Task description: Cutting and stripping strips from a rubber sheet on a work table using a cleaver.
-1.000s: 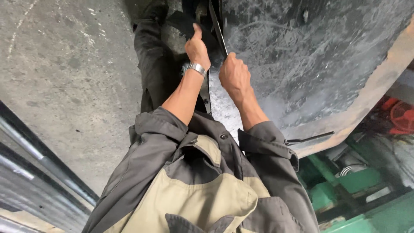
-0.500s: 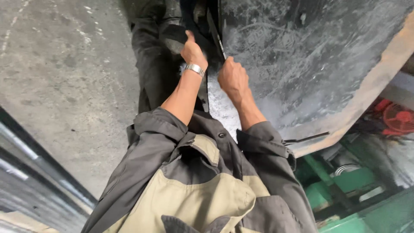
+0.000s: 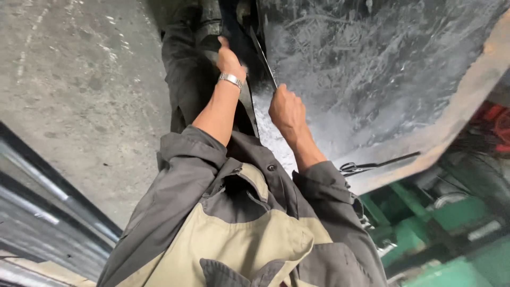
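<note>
Two hands grip one metal strip.

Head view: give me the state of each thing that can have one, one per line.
left hand: closed, gripping something dark I cannot make out
right hand: fisted around the thin metal strip
thin metal strip: held slanted beside the grey metal sheet
grey metal sheet: scratched and scuffed
scissors: lying closed

Two bare hands show: one left hand and one right hand. One silver wristwatch sits on the left wrist. One thin metal strip runs along the near edge of one large grey metal sheet. One dark tool with looped handles lies at that sheet's edge.
</note>
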